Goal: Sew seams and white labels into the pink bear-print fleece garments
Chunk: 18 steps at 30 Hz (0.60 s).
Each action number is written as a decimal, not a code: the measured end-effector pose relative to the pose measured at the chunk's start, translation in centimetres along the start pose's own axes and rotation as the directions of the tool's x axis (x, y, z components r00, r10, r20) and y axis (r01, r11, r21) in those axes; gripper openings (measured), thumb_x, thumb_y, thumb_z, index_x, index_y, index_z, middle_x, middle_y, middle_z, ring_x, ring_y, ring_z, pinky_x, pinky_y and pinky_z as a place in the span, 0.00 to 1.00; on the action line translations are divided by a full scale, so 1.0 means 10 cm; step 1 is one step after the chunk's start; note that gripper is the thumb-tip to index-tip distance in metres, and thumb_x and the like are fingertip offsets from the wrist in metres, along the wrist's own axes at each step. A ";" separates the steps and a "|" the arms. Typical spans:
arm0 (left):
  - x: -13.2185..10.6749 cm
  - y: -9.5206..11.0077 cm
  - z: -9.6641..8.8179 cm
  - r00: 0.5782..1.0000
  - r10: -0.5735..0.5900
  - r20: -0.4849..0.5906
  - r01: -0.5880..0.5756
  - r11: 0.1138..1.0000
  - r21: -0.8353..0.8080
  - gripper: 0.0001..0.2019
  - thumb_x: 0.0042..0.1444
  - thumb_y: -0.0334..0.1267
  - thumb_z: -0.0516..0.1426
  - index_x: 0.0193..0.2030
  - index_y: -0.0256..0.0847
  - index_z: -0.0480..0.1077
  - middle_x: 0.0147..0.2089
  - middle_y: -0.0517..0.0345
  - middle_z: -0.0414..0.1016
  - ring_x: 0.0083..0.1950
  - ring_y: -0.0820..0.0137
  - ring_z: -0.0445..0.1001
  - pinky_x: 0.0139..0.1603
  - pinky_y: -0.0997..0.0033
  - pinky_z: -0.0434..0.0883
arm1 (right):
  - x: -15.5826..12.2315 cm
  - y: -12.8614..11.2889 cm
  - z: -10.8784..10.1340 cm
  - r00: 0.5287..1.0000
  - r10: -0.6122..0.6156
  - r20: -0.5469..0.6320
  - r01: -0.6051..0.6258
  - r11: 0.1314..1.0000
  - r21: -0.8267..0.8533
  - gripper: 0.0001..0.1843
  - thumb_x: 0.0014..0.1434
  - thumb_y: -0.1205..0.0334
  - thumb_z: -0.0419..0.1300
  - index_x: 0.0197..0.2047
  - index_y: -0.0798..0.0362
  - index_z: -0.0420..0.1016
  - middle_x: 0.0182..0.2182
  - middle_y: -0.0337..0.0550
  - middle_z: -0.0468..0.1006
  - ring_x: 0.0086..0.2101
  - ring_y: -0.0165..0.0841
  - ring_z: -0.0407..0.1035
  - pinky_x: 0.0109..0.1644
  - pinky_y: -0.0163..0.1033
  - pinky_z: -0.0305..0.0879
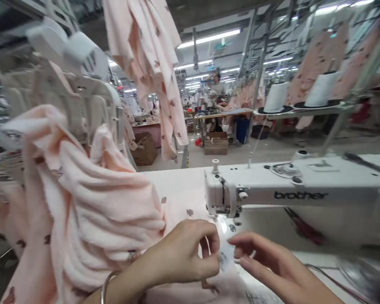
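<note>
My left hand (pixel 193 251) is closed, thumb and forefinger pinched at the left edge of a small white label (pixel 226 258) with dark print. Close to the label's right edge is my right hand (pixel 269 266), its thumb and forefinger apart; whether the fingertips touch the label I cannot tell. Pink fleece fabric (pixel 177 213) with small brown bear prints lies beneath my hands. Just beyond them stands the needle end of a white Brother sewing machine (pixel 221 192), its lamp lit. A large bunched heap of the fleece (pixel 107 207) rests against my left forearm.
Red-handled scissors (pixel 305 228) lie under the machine arm. Clips on a rack (pixel 91 90) hold fabric at left, and a pink piece (pixel 152 63) hangs above. Thread cones (pixel 276 97) stand behind the machine. Farther back are cardboard boxes (pixel 215 143) and a person (pixel 217 84).
</note>
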<state>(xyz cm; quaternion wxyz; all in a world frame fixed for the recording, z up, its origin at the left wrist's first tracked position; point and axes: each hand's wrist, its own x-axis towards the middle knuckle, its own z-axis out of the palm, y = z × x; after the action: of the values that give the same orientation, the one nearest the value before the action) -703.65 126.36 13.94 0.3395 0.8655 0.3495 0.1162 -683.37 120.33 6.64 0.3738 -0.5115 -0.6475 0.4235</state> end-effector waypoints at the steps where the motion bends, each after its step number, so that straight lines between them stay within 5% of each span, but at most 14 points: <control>1: 0.03 -0.05 0.01 1.000 0.007 0.002 -0.007 1.000 0.000 0.02 0.47 0.30 0.56 0.29 0.39 0.66 0.30 0.64 0.69 0.30 0.77 0.66 0.30 0.82 0.61 | 0.07 -0.06 -0.02 1.000 0.024 0.017 -0.025 0.997 0.079 0.15 0.61 0.46 0.55 0.40 0.48 0.71 0.33 0.41 0.73 0.35 0.33 0.67 0.39 0.35 0.64; 4: 0.08 -0.17 0.01 1.000 -0.006 0.002 0.006 0.999 -0.054 0.01 0.50 0.31 0.54 0.31 0.40 0.65 0.31 0.63 0.69 0.32 0.76 0.66 0.32 0.79 0.62 | 0.19 -0.17 0.04 0.999 0.051 -0.010 -0.047 0.969 0.241 0.17 0.59 0.48 0.57 0.28 0.53 0.67 0.25 0.37 0.64 0.30 0.29 0.59 0.34 0.33 0.57; 8: 0.08 -0.23 0.03 0.996 -0.085 0.025 0.089 0.974 -0.209 0.02 0.54 0.34 0.53 0.32 0.39 0.64 0.30 0.62 0.69 0.32 0.74 0.66 0.32 0.77 0.63 | 0.17 -0.18 0.13 0.992 0.070 -0.104 -0.030 0.940 0.339 0.15 0.60 0.48 0.57 0.33 0.53 0.69 0.28 0.36 0.65 0.31 0.29 0.58 0.36 0.33 0.55; 11: 0.06 -0.22 0.04 0.993 -0.091 0.075 0.106 0.969 -0.223 0.01 0.51 0.31 0.53 0.31 0.39 0.64 0.29 0.63 0.68 0.30 0.75 0.64 0.31 0.77 0.62 | 0.15 -0.15 0.13 0.998 0.068 -0.011 -0.058 0.917 0.396 0.15 0.60 0.49 0.58 0.41 0.52 0.70 0.35 0.39 0.69 0.36 0.31 0.62 0.39 0.34 0.57; 14: 0.07 -0.22 0.06 0.994 -0.080 0.069 0.094 0.968 -0.232 0.02 0.52 0.31 0.54 0.30 0.38 0.64 0.28 0.63 0.68 0.30 0.76 0.64 0.32 0.77 0.62 | 0.16 -0.12 0.17 0.994 0.096 0.058 -0.111 0.902 0.418 0.14 0.57 0.50 0.60 0.34 0.53 0.68 0.29 0.36 0.67 0.32 0.29 0.61 0.36 0.33 0.56; 18: 0.11 -0.24 0.14 0.992 -0.128 0.018 0.124 0.908 -0.400 0.09 0.54 0.41 0.58 0.32 0.37 0.67 0.31 0.59 0.69 0.31 0.74 0.66 0.32 0.76 0.64 | 0.19 -0.10 0.23 0.992 0.107 -0.068 -0.071 0.912 0.404 0.17 0.58 0.48 0.59 0.30 0.54 0.66 0.25 0.35 0.64 0.29 0.28 0.59 0.35 0.33 0.55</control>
<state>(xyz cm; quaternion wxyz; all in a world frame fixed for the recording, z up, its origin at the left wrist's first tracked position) -703.51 127.73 11.25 0.5146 0.7528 0.3748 0.1671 -686.21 121.64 6.81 0.4795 -0.4712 -0.5057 0.5406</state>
